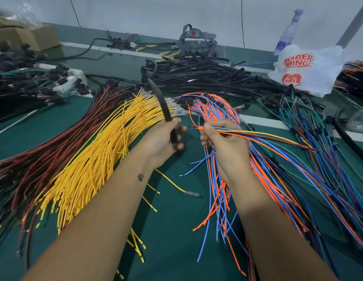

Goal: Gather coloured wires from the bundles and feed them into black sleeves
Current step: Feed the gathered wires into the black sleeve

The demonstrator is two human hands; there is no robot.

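The gathering looks done and the feeding not yet begun: over the middle of the tabletop (172,199) the left hand (164,138) grips a black sleeve (163,106), and the right hand (223,138) pinches the gathered wires (257,135), their tips just beside the sleeve.

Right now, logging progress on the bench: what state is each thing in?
Left hand: grips black sleeve, tilted upward.
Right hand: pinches gathered wires, tips toward the sleeve, not yet inserted.
Yellow bundle: loose on table.
Bottle: upright, capped.
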